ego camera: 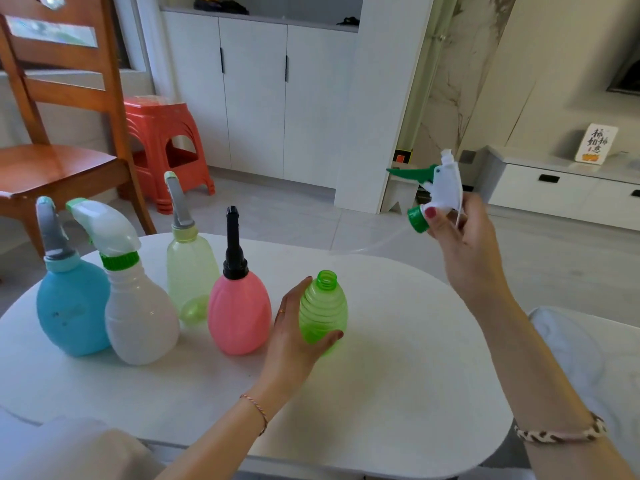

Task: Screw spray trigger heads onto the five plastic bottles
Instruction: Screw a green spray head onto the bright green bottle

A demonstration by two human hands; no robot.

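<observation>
- Nearest the lens, we are wrapping our left hand (pixel 294 337) around the green bottle (pixel 322 311) at the frame's centre, thumb in front and fingers curled behind it; it is standing on the white table (pixel 415 358), its threaded neck open and uncapped, and it is looking empty.
- We are holding the white spray trigger head (pixel 441 188) up in our right hand (pixel 464 244) at right of centre, fingers pinching it near its green screw collar, green trigger lever pointing left, thin dip tube trailing below.
- Left of centre, four bottles are standing with heads on: the pink bottle (pixel 239 315) just beside our left hand, the pale yellow-green bottle (pixel 192 271) behind, the white bottle (pixel 140 320), and the blue bottle (pixel 71 306) farthest left.
- We are seeing no liquid through the translucent ones; the opaque ones we cannot tell.
</observation>
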